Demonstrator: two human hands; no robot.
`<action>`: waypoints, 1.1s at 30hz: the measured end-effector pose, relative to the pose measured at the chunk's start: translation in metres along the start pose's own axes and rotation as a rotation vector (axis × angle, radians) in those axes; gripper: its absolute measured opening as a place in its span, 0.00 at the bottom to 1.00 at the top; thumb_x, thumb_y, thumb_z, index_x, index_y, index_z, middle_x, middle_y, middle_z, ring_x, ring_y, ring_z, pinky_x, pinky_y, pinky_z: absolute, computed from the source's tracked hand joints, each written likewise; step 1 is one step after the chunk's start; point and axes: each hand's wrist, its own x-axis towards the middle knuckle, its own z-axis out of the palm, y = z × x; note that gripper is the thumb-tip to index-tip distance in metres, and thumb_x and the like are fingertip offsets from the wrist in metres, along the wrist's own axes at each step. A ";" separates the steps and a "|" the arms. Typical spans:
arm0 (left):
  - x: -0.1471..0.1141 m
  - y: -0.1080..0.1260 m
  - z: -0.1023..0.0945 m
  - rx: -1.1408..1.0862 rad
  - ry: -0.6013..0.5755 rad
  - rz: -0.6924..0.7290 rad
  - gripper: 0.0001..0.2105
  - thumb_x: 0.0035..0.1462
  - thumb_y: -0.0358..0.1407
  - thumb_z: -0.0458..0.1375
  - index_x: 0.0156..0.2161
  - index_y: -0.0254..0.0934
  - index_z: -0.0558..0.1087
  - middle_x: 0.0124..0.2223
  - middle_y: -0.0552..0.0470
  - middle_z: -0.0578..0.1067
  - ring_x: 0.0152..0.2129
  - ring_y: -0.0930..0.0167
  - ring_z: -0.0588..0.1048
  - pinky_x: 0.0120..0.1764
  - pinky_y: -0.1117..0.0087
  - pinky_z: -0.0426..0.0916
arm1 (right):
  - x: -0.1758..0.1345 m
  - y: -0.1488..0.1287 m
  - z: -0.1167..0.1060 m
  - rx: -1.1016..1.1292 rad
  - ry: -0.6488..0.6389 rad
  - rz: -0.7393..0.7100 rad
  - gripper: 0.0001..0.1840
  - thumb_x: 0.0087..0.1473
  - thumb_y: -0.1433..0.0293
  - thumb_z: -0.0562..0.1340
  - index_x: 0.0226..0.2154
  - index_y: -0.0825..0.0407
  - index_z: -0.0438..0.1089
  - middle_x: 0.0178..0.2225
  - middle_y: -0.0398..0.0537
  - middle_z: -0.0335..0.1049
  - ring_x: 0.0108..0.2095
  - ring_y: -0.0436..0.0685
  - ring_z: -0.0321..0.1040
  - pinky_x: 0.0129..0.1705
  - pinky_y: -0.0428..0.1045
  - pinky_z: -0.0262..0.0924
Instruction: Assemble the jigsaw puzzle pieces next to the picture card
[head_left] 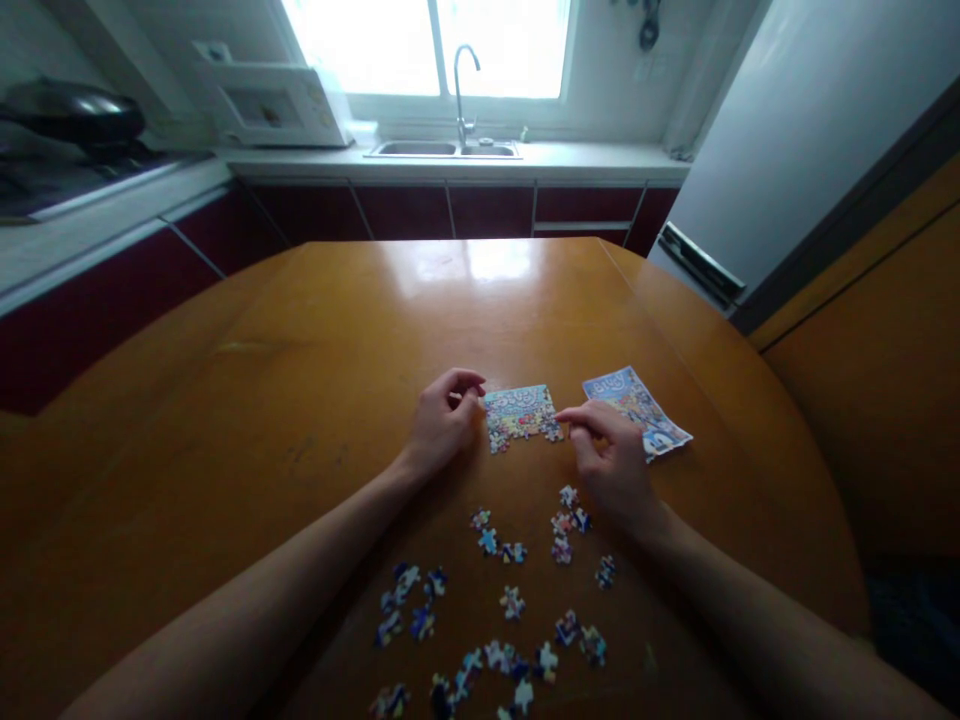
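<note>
While the left hand steadies the puzzle with curled fingers, the right hand, pinching a piece at its lower edge, should press lightly and squarely.

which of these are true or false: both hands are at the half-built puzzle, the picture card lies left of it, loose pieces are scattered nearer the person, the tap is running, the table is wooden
1. Both hands are at the half-built puzzle. True: the left hand touches its left edge and the right hand pinches at its right edge.
2. The picture card lies left of it. False: it lies to the right.
3. Loose pieces are scattered nearer the person. True.
4. The tap is running. False: no water shows.
5. The table is wooden. True: brown and glossy.
</note>
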 end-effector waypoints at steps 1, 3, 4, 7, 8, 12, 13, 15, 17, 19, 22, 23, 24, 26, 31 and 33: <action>0.000 0.000 0.000 0.002 0.003 0.004 0.06 0.56 0.31 0.56 0.38 0.35 0.74 0.33 0.51 0.77 0.29 0.71 0.74 0.32 0.72 0.69 | -0.001 -0.001 0.001 0.005 -0.017 -0.006 0.12 0.56 0.78 0.56 0.33 0.51 0.75 0.29 0.45 0.72 0.34 0.55 0.68 0.38 0.52 0.61; 0.000 0.000 0.000 0.008 0.007 0.006 0.06 0.56 0.31 0.55 0.38 0.35 0.74 0.33 0.51 0.76 0.28 0.72 0.74 0.31 0.72 0.69 | -0.004 -0.003 0.003 0.018 -0.060 -0.021 0.13 0.56 0.78 0.56 0.33 0.51 0.75 0.30 0.46 0.72 0.34 0.55 0.68 0.38 0.52 0.61; 0.000 0.000 0.001 0.011 0.007 0.003 0.06 0.56 0.31 0.55 0.38 0.35 0.74 0.33 0.51 0.76 0.28 0.72 0.74 0.31 0.72 0.69 | -0.005 -0.004 0.005 0.024 -0.083 -0.026 0.13 0.56 0.78 0.56 0.33 0.51 0.75 0.30 0.46 0.72 0.35 0.56 0.68 0.38 0.52 0.61; 0.000 -0.001 0.000 0.015 -0.003 0.001 0.06 0.56 0.32 0.56 0.38 0.35 0.74 0.32 0.52 0.76 0.28 0.71 0.74 0.31 0.71 0.69 | -0.009 -0.009 0.008 0.036 -0.128 -0.031 0.13 0.56 0.78 0.56 0.34 0.51 0.75 0.31 0.47 0.72 0.36 0.56 0.68 0.38 0.52 0.62; 0.000 -0.001 -0.001 0.013 -0.007 0.002 0.06 0.56 0.32 0.56 0.38 0.35 0.74 0.32 0.52 0.76 0.28 0.71 0.74 0.32 0.71 0.69 | -0.010 -0.011 0.008 0.040 -0.133 -0.030 0.13 0.56 0.78 0.56 0.34 0.51 0.75 0.31 0.47 0.72 0.36 0.56 0.68 0.38 0.53 0.62; -0.002 -0.003 -0.003 -0.002 -0.012 0.005 0.07 0.57 0.33 0.56 0.39 0.35 0.73 0.33 0.52 0.76 0.29 0.71 0.75 0.33 0.71 0.69 | -0.013 -0.016 0.010 0.070 -0.126 -0.023 0.13 0.56 0.78 0.56 0.33 0.51 0.75 0.30 0.47 0.72 0.35 0.56 0.68 0.38 0.53 0.62; -0.002 -0.004 -0.004 -0.003 -0.014 0.003 0.07 0.57 0.33 0.56 0.39 0.35 0.74 0.33 0.51 0.76 0.29 0.70 0.75 0.33 0.70 0.69 | -0.013 -0.015 0.010 0.075 -0.119 -0.015 0.13 0.56 0.78 0.56 0.33 0.51 0.75 0.30 0.47 0.72 0.35 0.56 0.68 0.38 0.53 0.62; -0.003 -0.003 -0.005 -0.008 -0.020 -0.001 0.07 0.56 0.34 0.56 0.39 0.35 0.74 0.32 0.52 0.76 0.30 0.70 0.75 0.34 0.70 0.69 | -0.012 -0.013 0.010 0.082 -0.092 0.006 0.13 0.56 0.78 0.56 0.33 0.50 0.75 0.30 0.46 0.72 0.35 0.56 0.68 0.38 0.53 0.62; -0.004 -0.002 -0.007 -0.015 -0.028 -0.004 0.07 0.56 0.34 0.56 0.38 0.35 0.74 0.32 0.52 0.76 0.30 0.70 0.75 0.34 0.70 0.70 | -0.010 -0.010 0.008 0.088 -0.057 0.038 0.13 0.56 0.77 0.56 0.33 0.50 0.76 0.30 0.46 0.72 0.34 0.56 0.68 0.37 0.52 0.62; -0.005 -0.002 -0.007 -0.017 -0.034 -0.001 0.07 0.57 0.34 0.56 0.38 0.35 0.74 0.32 0.52 0.76 0.30 0.70 0.75 0.35 0.70 0.70 | -0.008 -0.008 0.006 0.095 -0.018 0.070 0.13 0.57 0.77 0.56 0.33 0.50 0.76 0.29 0.45 0.72 0.33 0.56 0.68 0.37 0.52 0.62; -0.005 -0.003 -0.008 -0.012 -0.043 0.014 0.07 0.58 0.34 0.56 0.38 0.36 0.74 0.32 0.52 0.76 0.30 0.70 0.75 0.36 0.70 0.70 | -0.008 -0.009 0.006 0.102 0.001 0.098 0.13 0.57 0.76 0.56 0.33 0.50 0.76 0.29 0.45 0.72 0.33 0.56 0.68 0.37 0.52 0.62; -0.005 -0.004 -0.008 -0.015 -0.048 0.022 0.07 0.58 0.34 0.56 0.38 0.36 0.74 0.32 0.52 0.76 0.31 0.70 0.75 0.36 0.69 0.70 | -0.009 -0.010 0.006 0.107 -0.003 0.096 0.13 0.56 0.76 0.56 0.33 0.50 0.76 0.29 0.45 0.72 0.33 0.56 0.68 0.37 0.52 0.62; -0.005 -0.005 -0.008 -0.017 -0.053 0.029 0.06 0.58 0.34 0.55 0.38 0.36 0.74 0.32 0.52 0.76 0.31 0.70 0.75 0.37 0.69 0.69 | -0.010 -0.011 0.007 0.112 -0.008 0.093 0.13 0.56 0.76 0.56 0.33 0.50 0.76 0.29 0.45 0.72 0.33 0.56 0.68 0.37 0.52 0.62; -0.006 -0.007 -0.007 -0.015 -0.064 0.037 0.07 0.58 0.34 0.55 0.39 0.36 0.73 0.32 0.52 0.76 0.31 0.70 0.75 0.37 0.69 0.69 | -0.011 -0.014 0.008 0.124 -0.008 0.090 0.13 0.56 0.76 0.56 0.33 0.50 0.76 0.30 0.46 0.72 0.34 0.56 0.69 0.37 0.52 0.62; -0.005 -0.010 -0.007 0.002 -0.083 0.036 0.07 0.58 0.34 0.55 0.39 0.36 0.74 0.32 0.52 0.76 0.30 0.70 0.74 0.36 0.70 0.68 | -0.008 -0.016 0.007 0.117 0.010 0.109 0.13 0.56 0.76 0.56 0.32 0.50 0.76 0.30 0.46 0.73 0.33 0.56 0.68 0.36 0.51 0.62; -0.005 -0.010 -0.007 -0.004 -0.089 0.035 0.07 0.58 0.34 0.55 0.39 0.35 0.74 0.32 0.52 0.75 0.30 0.71 0.74 0.36 0.70 0.68 | -0.005 -0.017 0.005 0.108 0.018 0.110 0.13 0.56 0.76 0.56 0.32 0.50 0.76 0.30 0.46 0.73 0.33 0.56 0.69 0.37 0.51 0.61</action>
